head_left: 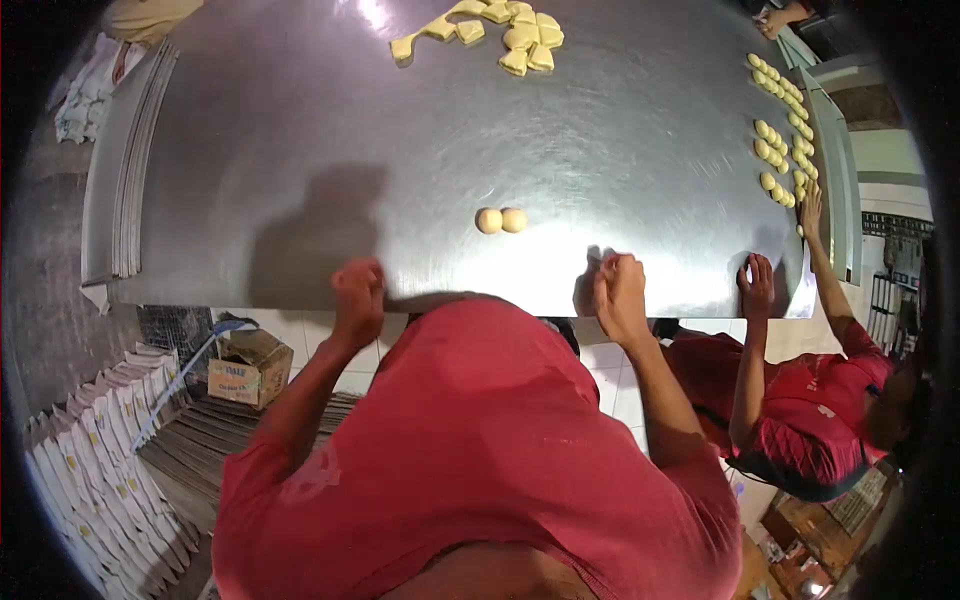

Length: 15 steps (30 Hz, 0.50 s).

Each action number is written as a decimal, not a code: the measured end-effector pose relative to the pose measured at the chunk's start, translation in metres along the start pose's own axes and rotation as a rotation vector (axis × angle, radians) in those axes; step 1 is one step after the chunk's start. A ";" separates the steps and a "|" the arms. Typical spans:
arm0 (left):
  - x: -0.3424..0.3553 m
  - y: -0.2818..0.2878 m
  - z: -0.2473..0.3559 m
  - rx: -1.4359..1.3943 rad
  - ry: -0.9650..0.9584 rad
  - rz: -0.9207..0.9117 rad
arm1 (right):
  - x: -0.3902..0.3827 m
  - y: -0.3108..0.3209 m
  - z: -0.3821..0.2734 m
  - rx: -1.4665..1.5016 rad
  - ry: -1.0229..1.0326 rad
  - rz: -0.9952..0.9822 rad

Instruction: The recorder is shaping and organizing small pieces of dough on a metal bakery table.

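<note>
My left hand (358, 300) is curled closed at the table's near edge, and whatever its fingers may enclose is hidden. On the right, my right hand (622, 297) is also closed at that edge, its knuckles up and its palm out of sight. Between the hands and a little farther off, two round dough balls (489, 221) sit side by side, touching, on the metal table (400, 140). Neither hand touches them. Flat cut pieces of yellow dough (522, 38) lie clustered at the far side, some joined in a strip.
At the table's right end stand rows of dough balls (770, 150). A co-worker in red (810, 400) is at my right, one hand (812, 210) by those balls, the other (757, 288) at the near edge. Stacked sacks (110, 470) and a cardboard box (250, 368) are at lower left.
</note>
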<state>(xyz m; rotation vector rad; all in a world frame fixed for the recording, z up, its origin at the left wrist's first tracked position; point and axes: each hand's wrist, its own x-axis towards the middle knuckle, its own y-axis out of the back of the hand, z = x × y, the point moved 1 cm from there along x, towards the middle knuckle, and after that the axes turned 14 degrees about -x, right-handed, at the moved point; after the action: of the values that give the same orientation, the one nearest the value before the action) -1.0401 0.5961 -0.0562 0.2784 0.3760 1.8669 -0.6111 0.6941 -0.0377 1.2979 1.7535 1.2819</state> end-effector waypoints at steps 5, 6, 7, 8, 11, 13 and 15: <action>0.068 0.005 -0.030 0.685 -0.618 0.050 | 0.057 -0.009 0.038 -0.477 0.021 0.108; 0.095 -0.014 -0.021 0.598 -0.512 0.071 | 0.081 -0.018 0.035 -0.459 -0.035 0.214; 0.106 -0.037 -0.003 0.511 -0.403 0.092 | 0.095 -0.026 0.023 -0.441 -0.091 0.316; 0.097 -0.057 0.008 0.510 -0.393 0.088 | 0.096 -0.035 0.009 -0.441 -0.090 0.307; 0.065 -0.081 0.025 0.473 -0.392 -0.115 | 0.092 -0.060 -0.029 0.001 -0.113 0.077; 0.023 -0.058 0.008 0.317 -0.334 -0.278 | 0.043 -0.046 -0.041 0.053 0.050 0.101; 0.016 -0.009 -0.015 0.484 -0.591 -0.212 | 0.016 -0.033 -0.010 -0.041 0.093 0.105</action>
<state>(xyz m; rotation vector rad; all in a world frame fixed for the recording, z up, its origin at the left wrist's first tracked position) -1.0432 0.6116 -0.0734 1.0467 0.4205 1.3824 -0.6376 0.7042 -0.0638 1.3420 1.7322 1.4502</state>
